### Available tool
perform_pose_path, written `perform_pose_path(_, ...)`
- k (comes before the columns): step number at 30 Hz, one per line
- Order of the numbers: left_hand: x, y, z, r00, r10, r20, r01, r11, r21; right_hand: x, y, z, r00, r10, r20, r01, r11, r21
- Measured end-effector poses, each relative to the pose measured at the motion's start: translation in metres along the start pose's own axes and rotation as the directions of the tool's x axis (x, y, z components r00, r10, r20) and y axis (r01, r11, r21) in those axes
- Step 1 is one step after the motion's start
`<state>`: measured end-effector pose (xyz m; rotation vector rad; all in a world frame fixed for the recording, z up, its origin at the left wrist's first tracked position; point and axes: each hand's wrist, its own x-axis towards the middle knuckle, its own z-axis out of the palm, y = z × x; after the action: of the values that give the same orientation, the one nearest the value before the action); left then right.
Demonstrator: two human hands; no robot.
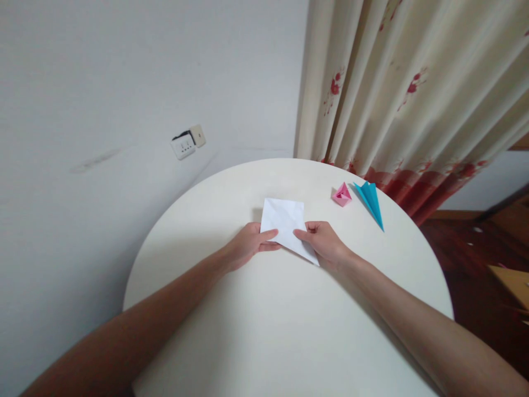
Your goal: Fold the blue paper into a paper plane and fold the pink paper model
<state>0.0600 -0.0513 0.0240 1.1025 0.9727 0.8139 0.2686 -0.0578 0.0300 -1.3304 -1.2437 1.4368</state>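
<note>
A folded sheet of white paper (284,216) is held between my two hands, just above the round white table. It has creases across its face, and a pointed flap reaches down toward the lower right. My left hand (250,244) grips its left lower edge, thumb on top and fingers beneath. On the other side, my right hand (325,242) pinches the right edge, its thumb lying on the front of the paper. The fingers behind the sheet are partly hidden.
On the right of the white table (256,336) lie a pink folded-paper piece (342,195) and a blue paper plane (372,204). Behind stands a pale wall with a socket (183,146). A flowered curtain (380,99) hangs close to the table's far right edge.
</note>
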Motion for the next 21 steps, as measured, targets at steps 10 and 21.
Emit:
perform_pose_path(10, 0.0, -0.001, -0.009, 0.73, 0.604, 0.32, -0.534, 0.212, 0.818, 0.019, 0.005, -0.029, 0.936, -0.199, 0.291, 0.34, 0.729, -0.594)
perform_pose_path(21, -0.01, -0.018, 0.008, 0.864, 0.349, 0.362, -0.329, -0.151, 0.932, -0.018, 0.011, 0.014, 0.899, -0.379, 0.22, 0.308, 0.189, -0.933)
